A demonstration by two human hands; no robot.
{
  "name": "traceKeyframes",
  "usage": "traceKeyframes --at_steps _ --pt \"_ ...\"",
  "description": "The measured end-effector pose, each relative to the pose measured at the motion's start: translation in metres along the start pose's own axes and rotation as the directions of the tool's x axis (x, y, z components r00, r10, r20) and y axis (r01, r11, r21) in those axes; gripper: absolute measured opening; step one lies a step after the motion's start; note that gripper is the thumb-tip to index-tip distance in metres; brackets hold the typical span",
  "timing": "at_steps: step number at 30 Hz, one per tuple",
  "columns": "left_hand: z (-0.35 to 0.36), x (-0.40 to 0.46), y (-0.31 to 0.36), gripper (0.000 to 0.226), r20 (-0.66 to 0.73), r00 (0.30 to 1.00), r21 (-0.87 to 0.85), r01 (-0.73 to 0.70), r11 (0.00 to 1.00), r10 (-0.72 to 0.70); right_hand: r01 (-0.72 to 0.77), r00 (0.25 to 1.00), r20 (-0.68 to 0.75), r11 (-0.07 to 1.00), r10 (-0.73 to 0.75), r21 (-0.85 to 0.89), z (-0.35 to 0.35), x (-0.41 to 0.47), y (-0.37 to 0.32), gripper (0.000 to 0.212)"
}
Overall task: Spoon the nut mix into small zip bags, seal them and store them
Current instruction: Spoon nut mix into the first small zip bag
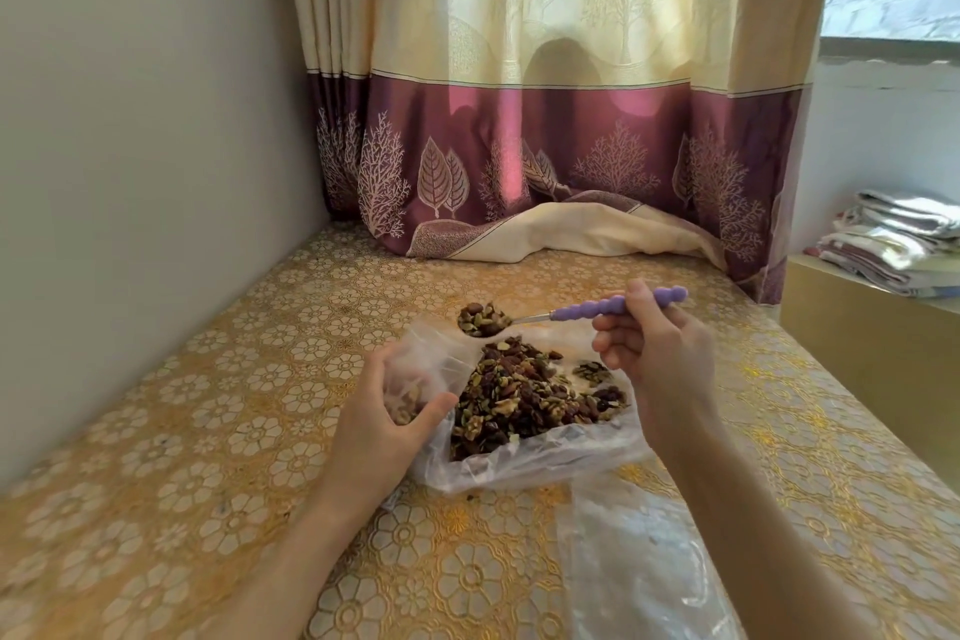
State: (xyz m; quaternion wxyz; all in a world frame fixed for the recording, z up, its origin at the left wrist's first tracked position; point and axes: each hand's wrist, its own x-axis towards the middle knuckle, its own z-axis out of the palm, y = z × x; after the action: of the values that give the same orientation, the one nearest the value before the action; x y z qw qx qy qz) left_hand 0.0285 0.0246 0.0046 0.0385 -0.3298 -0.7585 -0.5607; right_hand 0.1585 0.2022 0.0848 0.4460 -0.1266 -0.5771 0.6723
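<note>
On the gold table point(218, 431), the right hand point(660, 353) grasps a full spoon point(519, 317), handle lying left-right, bowl just above the bag point(415, 369) gripped by the left hand point(384, 411).

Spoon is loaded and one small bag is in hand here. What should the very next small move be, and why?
Probably swing the spoon left and tip it into the small zip bag. The right hand holds the purple handle with the bowl heaped with nut mix, above the big open bag. The left hand grips the small bag, which already holds some nuts.
</note>
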Motion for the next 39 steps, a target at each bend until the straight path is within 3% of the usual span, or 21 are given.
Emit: traceKeyframes --at_steps 4,11,16,21,25,27,33,39 --pt "-0.001 -0.001 0.004 0.056 -0.011 1.0 -0.046 -0.011 0.999 0.011 0.092 0.982 0.171 0.991 -0.074 -0.102 0.021 -0.008 -0.002 0.034" --pt "-0.002 -0.001 0.009 0.052 -0.046 0.999 -0.14 0.002 0.99 -0.009 0.294 0.868 0.464 0.936 -0.176 -0.195 0.042 -0.017 -0.003 0.026" --pt "-0.005 0.002 0.006 0.061 -0.125 0.992 -0.148 -0.027 0.989 0.009 0.319 0.825 0.535 0.931 -0.182 -0.175 0.043 -0.02 -0.004 0.015" --pt "-0.005 0.003 0.003 0.069 -0.111 0.994 -0.13 -0.021 0.991 0.007 0.232 0.89 0.416 0.971 -0.186 -0.062 0.031 -0.014 -0.01 0.019" --pt "-0.005 0.003 0.004 0.067 -0.102 0.995 -0.144 -0.03 0.989 0.015 0.07 0.988 0.131 0.994 -0.08 0.078 0.009 -0.002 -0.009 0.024" --pt "-0.004 0.002 0.005 0.067 -0.105 0.994 -0.148 -0.037 0.988 0.022 0.01 1.0 -0.021 0.993 -0.007 0.121 -0.007 0.004 -0.002 0.026" --pt "-0.004 0.001 0.008 0.066 -0.122 0.992 -0.139 -0.051 0.989 0.034 0.051 0.962 -0.258 0.988 -0.087 -0.144 -0.054 0.009 0.026 0.026" --pt "-0.002 0.001 0.006 0.063 -0.113 0.993 -0.145 -0.051 0.988 0.035 0.09 0.947 -0.262 0.937 -0.186 -0.339 -0.08 0.014 0.042 0.025"
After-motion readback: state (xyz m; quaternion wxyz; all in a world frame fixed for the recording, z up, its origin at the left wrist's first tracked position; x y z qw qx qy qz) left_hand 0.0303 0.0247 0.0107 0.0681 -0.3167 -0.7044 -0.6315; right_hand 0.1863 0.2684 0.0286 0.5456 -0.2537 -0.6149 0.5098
